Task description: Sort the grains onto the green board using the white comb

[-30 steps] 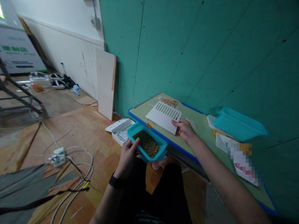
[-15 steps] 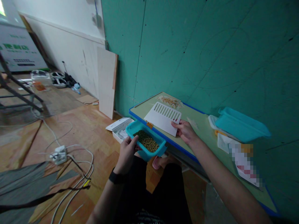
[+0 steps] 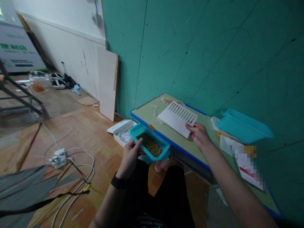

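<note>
Two colours of beans point(image 3: 152, 145), dark green and tan, fill the bottom of a turquoise tub point(image 3: 136, 129) at the near edge of the tabletop point(image 3: 147, 110). The left hand point(image 3: 129, 152) has its grip pinching the tub's near-left rim. Over the tabletop, the right hand point(image 3: 199, 135) has its grip pinching the right end of a white slotted board point(image 3: 173, 120). Tan grains point(image 3: 168, 101) lie beyond that board. Farther right sits another turquoise container point(image 3: 244, 125); behind everything rises a green wall point(image 3: 178, 47).

White lettering point(image 3: 152, 222), seemingly "NATURAL", crosses my black cloth shirt point(image 3: 133, 218) at six o'clock; green characters point(image 3: 13, 47) blur on the white rectangular board point(image 3: 21, 37) at ten.
</note>
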Motion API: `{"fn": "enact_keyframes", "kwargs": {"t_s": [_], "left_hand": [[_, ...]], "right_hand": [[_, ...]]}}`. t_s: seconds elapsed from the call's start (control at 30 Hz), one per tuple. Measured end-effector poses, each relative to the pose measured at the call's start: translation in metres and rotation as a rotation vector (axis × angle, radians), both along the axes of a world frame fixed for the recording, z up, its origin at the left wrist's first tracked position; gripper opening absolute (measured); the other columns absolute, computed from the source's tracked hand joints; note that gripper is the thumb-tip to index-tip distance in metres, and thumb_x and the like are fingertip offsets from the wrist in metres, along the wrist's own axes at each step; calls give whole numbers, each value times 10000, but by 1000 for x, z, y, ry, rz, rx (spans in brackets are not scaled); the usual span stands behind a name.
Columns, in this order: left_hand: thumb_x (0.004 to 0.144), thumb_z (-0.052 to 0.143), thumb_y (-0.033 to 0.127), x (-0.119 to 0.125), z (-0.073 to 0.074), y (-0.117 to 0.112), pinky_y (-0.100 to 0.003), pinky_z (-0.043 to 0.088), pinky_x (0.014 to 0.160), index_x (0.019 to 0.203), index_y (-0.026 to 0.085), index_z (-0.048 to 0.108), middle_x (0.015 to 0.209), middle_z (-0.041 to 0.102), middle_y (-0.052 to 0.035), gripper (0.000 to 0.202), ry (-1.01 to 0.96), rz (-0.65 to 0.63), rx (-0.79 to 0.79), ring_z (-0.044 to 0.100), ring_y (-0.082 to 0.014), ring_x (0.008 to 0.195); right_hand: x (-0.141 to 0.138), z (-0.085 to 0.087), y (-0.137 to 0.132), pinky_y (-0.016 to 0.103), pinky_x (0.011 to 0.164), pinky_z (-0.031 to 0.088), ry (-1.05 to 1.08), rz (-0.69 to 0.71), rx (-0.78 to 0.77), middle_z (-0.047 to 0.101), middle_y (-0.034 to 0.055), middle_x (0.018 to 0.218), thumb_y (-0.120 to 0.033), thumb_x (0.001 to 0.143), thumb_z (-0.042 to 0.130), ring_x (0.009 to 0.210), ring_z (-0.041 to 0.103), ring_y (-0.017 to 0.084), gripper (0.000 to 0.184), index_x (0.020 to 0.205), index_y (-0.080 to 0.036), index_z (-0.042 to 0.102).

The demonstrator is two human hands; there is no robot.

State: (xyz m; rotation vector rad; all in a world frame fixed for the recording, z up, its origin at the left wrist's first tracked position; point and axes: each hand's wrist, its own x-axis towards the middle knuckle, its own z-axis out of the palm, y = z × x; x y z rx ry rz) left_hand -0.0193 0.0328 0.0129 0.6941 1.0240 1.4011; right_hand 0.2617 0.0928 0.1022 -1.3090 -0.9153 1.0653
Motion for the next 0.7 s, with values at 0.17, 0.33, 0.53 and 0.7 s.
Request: {"fn": "enact_keyframes", "kwargs": {"t_s": [0.17, 0.33, 0.53, 0.7], "left_hand": [[638, 855, 593, 3, -9, 1, -209, 472, 451, 672, 198, 539, 481, 582, 50, 507, 24, -13, 13, 580, -112, 418], [664, 841, 593, 3, -12, 1, -218, 484, 475, 680, 193, 555, 496, 591, 43, 492, 54, -12, 20, 588, -117, 444], [684, 837, 576, 3, -12, -1, -223, 480, 478, 711, 190, 578, 506, 602, 36, 466, 51, -24, 24, 599, -127, 454], [681, 845, 564, 2, -13, 0, -225, 481, 474, 685, 191, 568, 510, 604, 33, 465, 44, -15, 16, 600, -129, 449]], "right_hand": [[11, -6, 2, 328, 558, 547, 6, -24, -49, 767, 50, 751, -324, 441, 930, 706, 731, 261, 459, 810, -192, 692], [13, -8, 2, 316, 515, 519, -20, -2, -93, 738, 30, 676, -331, 411, 930, 576, 677, 218, 472, 784, -191, 677], [14, -8, 0, 317, 525, 508, -53, 40, -111, 731, 26, 673, -373, 437, 932, 553, 651, 202, 472, 797, -200, 681], [10, -8, -3, 335, 559, 512, -62, 70, -94, 740, 44, 712, -395, 460, 933, 615, 678, 228, 463, 798, -201, 682]]}}
